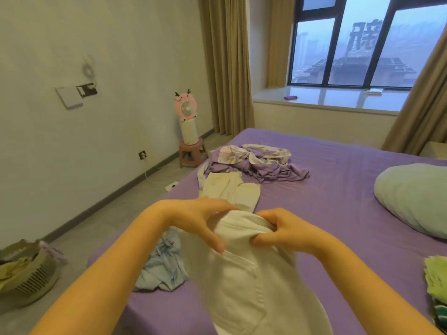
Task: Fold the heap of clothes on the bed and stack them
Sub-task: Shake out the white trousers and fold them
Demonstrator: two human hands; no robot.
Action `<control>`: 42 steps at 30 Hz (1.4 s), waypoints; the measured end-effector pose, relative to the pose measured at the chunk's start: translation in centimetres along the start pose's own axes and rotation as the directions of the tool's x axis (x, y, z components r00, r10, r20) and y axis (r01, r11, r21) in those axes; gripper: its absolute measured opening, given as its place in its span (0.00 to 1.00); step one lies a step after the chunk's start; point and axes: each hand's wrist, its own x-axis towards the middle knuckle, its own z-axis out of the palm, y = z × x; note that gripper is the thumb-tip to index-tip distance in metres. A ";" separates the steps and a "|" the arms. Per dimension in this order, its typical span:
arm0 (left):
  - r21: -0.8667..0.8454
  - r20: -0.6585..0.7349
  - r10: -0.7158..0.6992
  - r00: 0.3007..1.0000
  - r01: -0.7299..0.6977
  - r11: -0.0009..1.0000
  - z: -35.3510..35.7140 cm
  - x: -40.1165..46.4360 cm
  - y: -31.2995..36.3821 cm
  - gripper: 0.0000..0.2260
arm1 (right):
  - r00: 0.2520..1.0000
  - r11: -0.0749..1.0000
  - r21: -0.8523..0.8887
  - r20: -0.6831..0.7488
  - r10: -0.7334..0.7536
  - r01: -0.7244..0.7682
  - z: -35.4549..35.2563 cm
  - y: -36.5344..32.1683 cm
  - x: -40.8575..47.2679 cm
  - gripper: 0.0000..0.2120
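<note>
White trousers (pixel 244 274), pocket side up, hanging blurred above the purple bed (pixel 338 189). The left hand (pixel 193 218) and right hand (pixel 285 228) are pinching the waistband, fingers curled. A light-blue garment (pixel 162 264), cream garment (pixel 229 189) and purple heap (pixel 261 165) are lying beyond.

Cloth all around me, mostly matt and soft

The white trousers (pixel 242 269) in my left hand (pixel 193 218) and right hand (pixel 287 230) look like sturdy woven cotton with a stitched pocket; the purple bed (pixel 338 184) sheet is smooth matt fabric, the crumpled lilac clothes (pixel 266 165) and pale blue garment (pixel 162 264) thin and creased, the pillow (pixel 416 197) softly ribbed, the window ledge (pixel 333 97) glossy like polished stone, the fan (pixel 185 110) smooth plastic
</note>
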 end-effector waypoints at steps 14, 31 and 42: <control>0.607 -0.086 0.117 0.989 -0.041 0.794 -1.1 4.4 5.9 0.21 | 0.919 0.958 0.278 -0.358 0.165 -0.064 1.0 8.8 -3.8 0.18; 0.779 -0.228 0.100 0.969 0.119 0.616 -6.1 2.2 6.1 0.19 | 0.678 0.820 0.571 -0.589 0.439 -0.035 3.0 9.0 -0.4 0.11; 0.763 -0.307 0.089 0.948 0.189 0.618 -6.9 1.1 6.1 0.19 | 0.565 0.906 0.417 -0.733 0.378 -0.065 1.2 5.9 -1.4 0.16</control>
